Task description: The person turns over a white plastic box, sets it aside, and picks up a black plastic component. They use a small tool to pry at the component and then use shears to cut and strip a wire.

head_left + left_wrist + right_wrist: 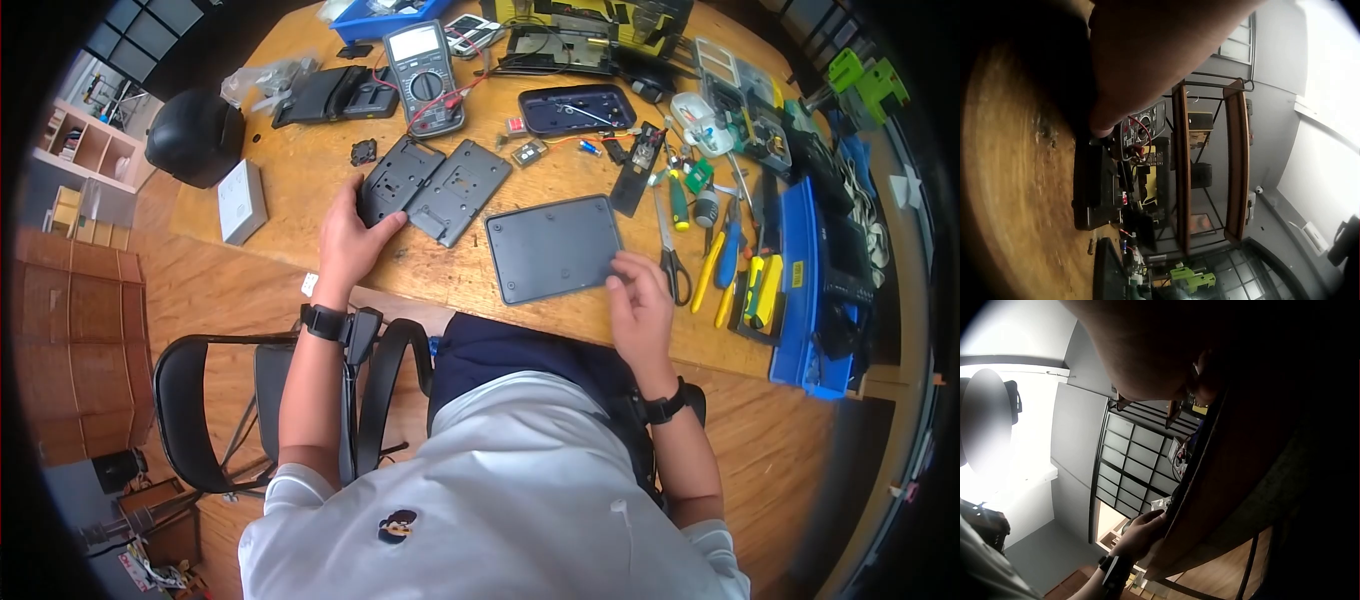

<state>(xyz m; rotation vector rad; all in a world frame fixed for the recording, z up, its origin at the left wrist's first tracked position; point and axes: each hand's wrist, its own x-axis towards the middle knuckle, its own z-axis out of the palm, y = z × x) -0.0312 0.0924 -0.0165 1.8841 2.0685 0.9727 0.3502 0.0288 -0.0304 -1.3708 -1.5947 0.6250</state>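
Observation:
Two dark grey moulded plastic plates, the left plate (402, 178) and the right plate (461, 192), lie side by side on the wooden table. My left hand (350, 240) grips the left plate by its near-left side, thumb over the near corner and fingers along the outer edge. In the left wrist view the thumb covers part of the scene beside a dark plastic edge (1094, 187). A flat grey plastic cover (553, 248) with holes near its corners lies at the table's front. At its right edge rests my right hand (645, 310), fingers loosely bent.
Behind the plates stands a multimeter (425, 80) with red leads. Scissors (672, 255), pliers (708, 270) and screwdrivers (730, 240) lie to the right, beside a blue bin (795, 290). A dark tray (575, 108) sits farther back; a white box (242, 203) stands left.

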